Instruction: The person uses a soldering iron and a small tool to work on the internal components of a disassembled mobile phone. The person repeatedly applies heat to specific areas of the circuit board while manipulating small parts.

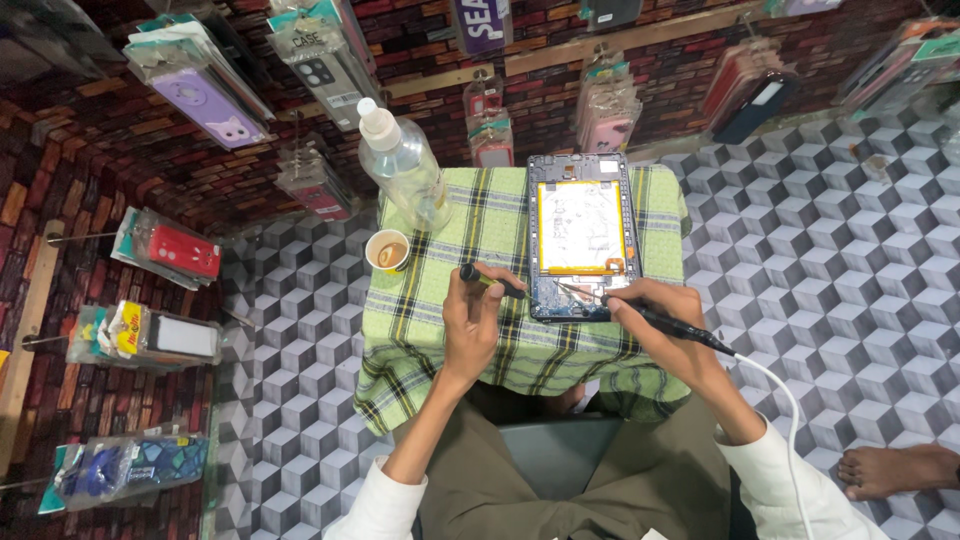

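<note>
An opened tablet [582, 236] with its back off lies on a green plaid cloth [440, 320], showing a pale battery framed in yellow and a circuit board at its near end. My left hand [468, 325] grips a thin dark tool [490, 281] that points toward the tablet's near left corner. My right hand [655, 312] holds a black soldering iron [680, 330], its tip touching the near end of the board. A white cord [790, 415] runs from the iron past my right sleeve.
A clear plastic bottle [402, 165] with a white cap stands at the cloth's far left, a small paper cup [388, 250] with brown liquid beside it. Packaged phone cases hang on the brick-pattern wall. Another person's bare foot [895, 470] rests on the cube-pattern floor at right.
</note>
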